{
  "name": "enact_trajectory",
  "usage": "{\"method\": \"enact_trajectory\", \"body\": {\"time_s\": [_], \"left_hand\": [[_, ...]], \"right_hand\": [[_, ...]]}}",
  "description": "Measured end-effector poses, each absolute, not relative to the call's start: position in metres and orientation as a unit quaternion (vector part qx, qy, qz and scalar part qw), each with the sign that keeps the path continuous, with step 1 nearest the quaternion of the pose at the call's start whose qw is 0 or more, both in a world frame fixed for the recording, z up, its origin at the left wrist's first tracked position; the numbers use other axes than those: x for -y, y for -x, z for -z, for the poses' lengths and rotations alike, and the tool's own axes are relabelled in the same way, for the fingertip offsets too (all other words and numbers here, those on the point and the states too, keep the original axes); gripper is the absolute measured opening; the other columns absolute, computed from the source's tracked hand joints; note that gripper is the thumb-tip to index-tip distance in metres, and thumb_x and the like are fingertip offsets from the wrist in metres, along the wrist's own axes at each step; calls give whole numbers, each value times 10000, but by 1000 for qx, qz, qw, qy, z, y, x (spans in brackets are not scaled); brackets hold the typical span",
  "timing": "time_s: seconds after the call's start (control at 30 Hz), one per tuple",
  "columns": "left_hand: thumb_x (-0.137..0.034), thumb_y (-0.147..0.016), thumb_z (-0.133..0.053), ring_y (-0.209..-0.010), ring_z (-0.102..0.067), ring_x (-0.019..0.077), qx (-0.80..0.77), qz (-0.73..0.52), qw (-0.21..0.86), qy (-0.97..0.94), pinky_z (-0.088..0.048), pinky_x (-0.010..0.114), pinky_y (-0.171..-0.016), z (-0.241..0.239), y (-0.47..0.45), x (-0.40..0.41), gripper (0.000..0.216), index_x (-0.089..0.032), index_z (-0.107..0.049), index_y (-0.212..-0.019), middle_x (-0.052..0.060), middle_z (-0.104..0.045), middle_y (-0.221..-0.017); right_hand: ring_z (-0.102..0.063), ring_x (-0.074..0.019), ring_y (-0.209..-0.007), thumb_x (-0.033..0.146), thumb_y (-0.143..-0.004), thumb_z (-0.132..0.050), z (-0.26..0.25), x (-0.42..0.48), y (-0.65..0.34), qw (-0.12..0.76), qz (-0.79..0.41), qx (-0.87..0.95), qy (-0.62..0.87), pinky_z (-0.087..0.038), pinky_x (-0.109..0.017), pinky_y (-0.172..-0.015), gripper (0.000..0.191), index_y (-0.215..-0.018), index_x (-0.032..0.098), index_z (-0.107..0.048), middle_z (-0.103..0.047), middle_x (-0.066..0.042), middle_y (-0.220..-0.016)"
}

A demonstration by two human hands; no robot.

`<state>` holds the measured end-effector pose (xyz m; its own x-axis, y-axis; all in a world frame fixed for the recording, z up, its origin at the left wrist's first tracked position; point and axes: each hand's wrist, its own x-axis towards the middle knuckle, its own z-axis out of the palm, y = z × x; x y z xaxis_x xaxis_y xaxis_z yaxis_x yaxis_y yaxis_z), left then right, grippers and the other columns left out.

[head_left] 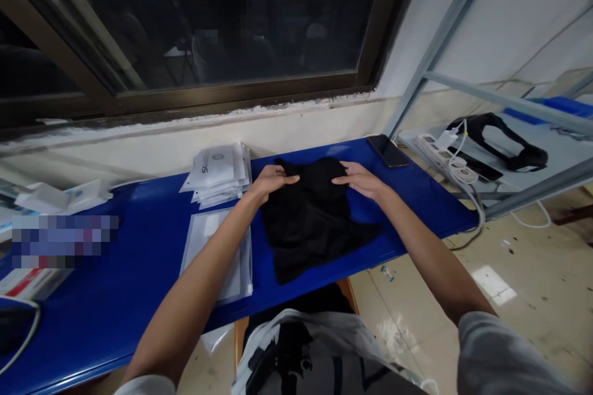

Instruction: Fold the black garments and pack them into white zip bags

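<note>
A black cloth garment (308, 222) lies spread on the blue table in front of me, its lower right corner flaring out to one side. My left hand (273, 182) pinches its upper left edge, thumb on top and fingers at the far side. At the upper right, my right hand (359, 179) grips the cloth the same way. Left of the garment is a flat clear zip bag (238, 259), partly covered by my left forearm. Behind that bag sits a stack of printed frosted zip bags (217, 173).
The blue table (143, 247) runs along a wall under a window. A dark phone (388, 151) lies at its back right. On the metal rack (463, 95) are a power strip (433, 145), cables and a black strap-like object (519, 148). White boxes (65, 197) sit far left.
</note>
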<state>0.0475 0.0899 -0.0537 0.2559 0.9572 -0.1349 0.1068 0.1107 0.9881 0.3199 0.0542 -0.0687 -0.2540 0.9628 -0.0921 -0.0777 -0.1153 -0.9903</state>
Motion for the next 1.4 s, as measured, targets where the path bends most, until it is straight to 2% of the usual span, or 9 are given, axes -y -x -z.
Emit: {"method": "enact_trajectory", "body": {"time_s": [0.13,0.3,0.5,0.7,0.8,0.9,1.03,1.17,1.4], "left_hand": [[-71,-560,-803,-723,-620,168,-465,-392,500,-617,-494,286,-721,50,-51,-89,165,-155,-670,-611,-8,-642,-685],[-43,-640,-661,-892,-666,188,-335,-269,492,-757,-525,285,-797,15,-31,-90,142,-159,-743,-642,40,-737,-938],[-153,-840,-616,-1004,-675,202,-385,-155,274,-867,-519,307,-895,18,-42,-84,306,-169,-752,-1113,80,-732,-1114],[-204,-796,-722,-882,-689,231,-421,-100,236,-870,-509,315,-811,40,-53,-83,129,-158,-721,-917,56,-733,-916],[-192,-841,-670,-976,-677,228,-409,-97,226,-879,-494,315,-860,33,-44,-83,198,-158,-674,-1036,68,-725,-1040],[-212,-828,-707,-1084,-660,228,-378,-69,228,-895,-492,313,-914,25,-39,-82,397,-178,-612,-1212,73,-709,-1180],[-153,-781,-745,-1099,-664,239,-363,-30,207,-908,-495,317,-931,14,-38,-77,473,-204,-623,-1235,57,-716,-1195],[-63,-857,-598,-1195,-607,303,-403,-69,118,-905,-468,410,-965,-2,-41,-55,443,-194,-594,-1280,102,-662,-1270],[-52,-966,-469,-1005,-628,258,-277,-30,-177,-944,-489,358,-789,4,-30,20,308,-144,-620,-1218,110,-681,-1073]], "right_hand": [[-696,-204,-907,197,-512,-894,77,-60,-322,494,-523,523,457,-524,-386,-956,508,-984,181,-706,-752,-4,-897],[-689,-253,-1026,188,-636,-729,73,-63,-342,461,-479,619,417,-489,-431,-995,43,-672,188,-705,-762,-57,-1029],[-652,-261,-1168,78,-515,-437,70,-64,-351,339,-376,760,409,-465,-426,-1018,361,-726,203,-702,-738,-63,-1166],[-716,-244,-944,132,-610,-502,73,-65,-366,345,-303,750,475,-529,-382,-871,149,-666,202,-620,-770,-66,-955],[-713,-263,-952,203,-711,-562,66,-65,-379,362,-237,740,515,-535,-415,-874,100,-642,202,-634,-772,-85,-959],[-674,-263,-1134,281,-818,-595,57,-69,-368,374,-251,764,463,-518,-431,-963,162,-898,203,-712,-731,-101,-1197],[-640,-253,-1173,302,-830,-705,43,-78,-332,200,-256,864,384,-494,-423,-991,490,-1311,250,-632,-695,-81,-1286],[-622,-261,-1033,151,-860,-645,30,-73,-318,171,-51,904,389,-471,-424,-930,252,-1098,194,-716,-737,-80,-1068],[-564,-267,-976,37,-901,-551,38,-3,-342,114,262,916,283,-411,-403,-823,273,-1061,163,-733,-736,-110,-1090]]}}
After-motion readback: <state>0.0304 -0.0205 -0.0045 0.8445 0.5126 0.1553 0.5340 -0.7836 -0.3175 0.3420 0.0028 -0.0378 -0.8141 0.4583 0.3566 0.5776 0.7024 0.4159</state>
